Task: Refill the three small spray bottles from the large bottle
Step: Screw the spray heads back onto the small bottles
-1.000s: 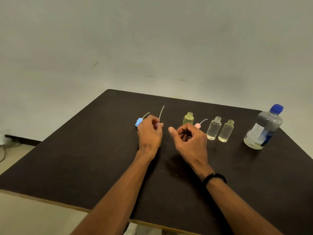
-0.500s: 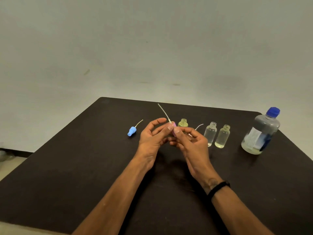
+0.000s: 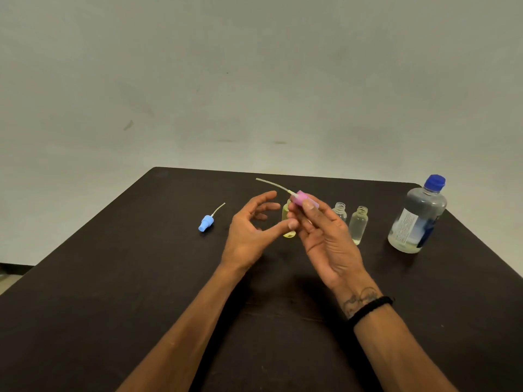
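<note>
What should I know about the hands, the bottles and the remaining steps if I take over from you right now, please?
Right hand pinches the pink spray head, tube up-left. Left hand is open and empty. The blue spray head lies on the table. The yellow bottle and two clear small bottles stand uncapped, levels low. The large bottle is capped. Pouring and recapping remain.

No legible text anywhere

The large bottle at the right of the worktop carried a white label with rows of fine print, but the lettering was too small and blurred to read. No other markings, brands or numbers showed on anything.
</note>
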### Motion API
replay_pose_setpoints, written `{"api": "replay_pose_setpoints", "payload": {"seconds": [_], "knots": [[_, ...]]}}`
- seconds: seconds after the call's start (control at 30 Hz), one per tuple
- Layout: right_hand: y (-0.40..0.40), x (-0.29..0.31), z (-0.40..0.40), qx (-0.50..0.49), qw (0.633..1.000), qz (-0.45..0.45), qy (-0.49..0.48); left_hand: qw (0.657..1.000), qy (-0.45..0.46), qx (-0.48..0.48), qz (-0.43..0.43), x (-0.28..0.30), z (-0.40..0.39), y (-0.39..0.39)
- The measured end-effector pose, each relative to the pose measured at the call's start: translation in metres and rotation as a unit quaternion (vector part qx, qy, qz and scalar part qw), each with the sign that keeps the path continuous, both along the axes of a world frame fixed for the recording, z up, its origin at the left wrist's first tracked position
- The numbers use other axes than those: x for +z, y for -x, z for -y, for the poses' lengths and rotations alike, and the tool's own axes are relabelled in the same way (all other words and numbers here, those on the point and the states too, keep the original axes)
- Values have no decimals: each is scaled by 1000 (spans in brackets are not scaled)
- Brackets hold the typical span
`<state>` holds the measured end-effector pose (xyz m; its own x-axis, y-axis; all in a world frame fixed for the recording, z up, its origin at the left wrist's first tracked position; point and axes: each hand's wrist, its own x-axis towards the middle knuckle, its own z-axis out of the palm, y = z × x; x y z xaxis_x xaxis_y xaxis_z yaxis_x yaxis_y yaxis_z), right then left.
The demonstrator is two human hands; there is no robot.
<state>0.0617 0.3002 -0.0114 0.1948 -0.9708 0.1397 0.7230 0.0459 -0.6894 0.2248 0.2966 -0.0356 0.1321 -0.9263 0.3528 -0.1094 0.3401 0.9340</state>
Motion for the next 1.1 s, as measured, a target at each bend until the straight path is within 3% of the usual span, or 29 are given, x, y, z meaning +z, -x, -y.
{"api": "replay_pose_setpoints", "payload": {"seconds": [0.07, 0.27, 0.47, 0.7, 0.8, 0.93, 1.1], "knots": [[8, 7, 1, -19, 999, 26, 5, 996, -12, 50, 79, -8, 6, 0], [26, 15, 6, -75, 996, 40, 6, 979, -64, 80, 175, -28, 34, 12], [28, 13, 10, -118, 993, 13, -5, 973, -46, 91, 209, -33, 55, 23], [34, 14, 14, -176, 984, -23, 26, 976, 5, 111, 188, -28, 45, 22], [36, 15, 14, -271, 956, -98, 52, 975, 30, 141, 168, -22, 36, 25], [33, 17, 8, -391, 871, -269, 131, 973, 48, 172, 148, -18, 31, 27], [28, 19, 1, -391, 835, -332, 197, 973, 64, 167, 146, -17, 27, 28]]}}
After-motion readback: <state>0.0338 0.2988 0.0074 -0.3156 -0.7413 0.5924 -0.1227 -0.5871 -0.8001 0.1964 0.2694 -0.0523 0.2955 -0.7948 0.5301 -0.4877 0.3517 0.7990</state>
